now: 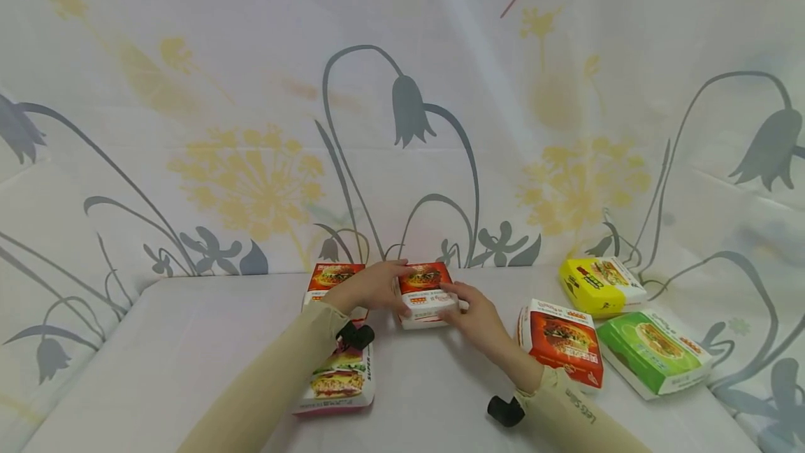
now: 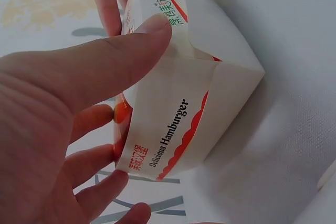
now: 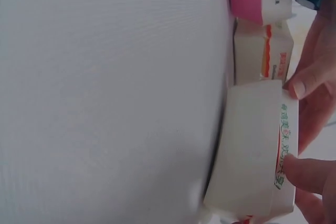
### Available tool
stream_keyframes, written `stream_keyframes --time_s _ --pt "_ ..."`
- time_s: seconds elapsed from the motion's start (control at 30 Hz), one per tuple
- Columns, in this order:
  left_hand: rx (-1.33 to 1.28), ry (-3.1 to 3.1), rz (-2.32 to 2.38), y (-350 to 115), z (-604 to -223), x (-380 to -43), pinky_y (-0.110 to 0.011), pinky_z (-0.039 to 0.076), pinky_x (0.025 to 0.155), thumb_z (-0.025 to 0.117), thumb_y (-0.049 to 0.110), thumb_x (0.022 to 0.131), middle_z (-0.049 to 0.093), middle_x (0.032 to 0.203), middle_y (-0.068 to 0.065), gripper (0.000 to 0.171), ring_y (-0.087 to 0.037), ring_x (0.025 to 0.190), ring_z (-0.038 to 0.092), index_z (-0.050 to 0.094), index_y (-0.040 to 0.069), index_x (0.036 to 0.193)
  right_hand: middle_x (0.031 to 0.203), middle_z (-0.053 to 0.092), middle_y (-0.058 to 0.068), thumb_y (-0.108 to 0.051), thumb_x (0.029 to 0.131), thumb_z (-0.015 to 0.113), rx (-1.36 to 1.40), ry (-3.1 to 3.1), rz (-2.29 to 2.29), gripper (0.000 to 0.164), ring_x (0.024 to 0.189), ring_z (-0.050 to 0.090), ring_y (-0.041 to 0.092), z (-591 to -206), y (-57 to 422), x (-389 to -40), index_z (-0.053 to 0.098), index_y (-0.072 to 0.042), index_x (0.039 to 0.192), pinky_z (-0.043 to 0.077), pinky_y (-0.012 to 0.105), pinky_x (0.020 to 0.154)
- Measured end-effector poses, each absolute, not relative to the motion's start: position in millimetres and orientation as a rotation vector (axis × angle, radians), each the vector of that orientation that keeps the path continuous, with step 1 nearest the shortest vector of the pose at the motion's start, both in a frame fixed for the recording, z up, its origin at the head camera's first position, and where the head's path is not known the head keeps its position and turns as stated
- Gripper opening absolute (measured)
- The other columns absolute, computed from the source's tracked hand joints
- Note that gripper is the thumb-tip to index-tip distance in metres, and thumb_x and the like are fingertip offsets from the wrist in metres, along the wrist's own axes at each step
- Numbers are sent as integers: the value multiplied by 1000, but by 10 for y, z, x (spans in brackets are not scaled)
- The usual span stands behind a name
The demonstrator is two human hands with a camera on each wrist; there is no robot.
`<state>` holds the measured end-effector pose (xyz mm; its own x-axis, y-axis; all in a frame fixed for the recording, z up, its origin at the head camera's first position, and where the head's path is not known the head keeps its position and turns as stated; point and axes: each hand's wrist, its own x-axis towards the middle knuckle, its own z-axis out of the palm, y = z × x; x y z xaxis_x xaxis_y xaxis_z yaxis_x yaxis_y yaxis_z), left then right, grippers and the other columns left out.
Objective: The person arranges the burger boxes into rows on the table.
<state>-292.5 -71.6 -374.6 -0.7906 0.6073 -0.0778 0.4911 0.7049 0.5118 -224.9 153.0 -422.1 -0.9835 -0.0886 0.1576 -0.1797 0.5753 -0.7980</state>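
Both hands are on a red-and-white hamburger box [image 1: 426, 292] at the middle of the table's back part. My left hand [image 1: 374, 286] holds its left side; the left wrist view shows the thumb on the white side wall and fingers spread along the printed red face. From the right, my right hand [image 1: 479, 317] grips the same box, with its thumb [image 3: 310, 176] pressed on the near side by the green lettering. The box's lid looks closed. Just left of it, partly hidden by the left hand, lies a similar red-and-white hamburger box [image 1: 332, 277].
A burger box [image 1: 336, 384] with a pink base lies in front of the left box, partly under the left forearm in view. To the right are a red box [image 1: 564, 340], a yellow box [image 1: 600, 286] and a green box [image 1: 657, 349]. A flower-printed curtain [image 1: 264, 75] rises behind the table.
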Motion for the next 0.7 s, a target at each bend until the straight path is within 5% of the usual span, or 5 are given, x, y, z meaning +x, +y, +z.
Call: stream_keyframes --time_s 0.4,0.6,0.7 --pt "1050 2683 689 -693 -3709 -2870 -45 37 110 78 21 87 46 151 -2 52 -26 140 39 63 18 137 140 52 25 -13 87 75 182 -2696 1324 46 131 45 46 -4244 1540 -2289 66 -8 131 38 60 105" --pt "991 2660 675 -655 -3677 -2837 -34 49 84 73 15 90 50 148 0 52 -20 121 52 61 25 139 140 52 25 -12 87 75 187 -2698 1318 45 131 45 46 -4229 1534 -2284 67 -8 131 36 61 105" --pt "989 2658 653 -647 -3700 -2839 -33 48 87 73 13 89 47 151 3 54 -19 127 49 60 23 141 140 52 25 -11 87 74 181 -2697 1334 45 131 46 46 -4226 1527 -2273 66 -8 131 39 58 104"
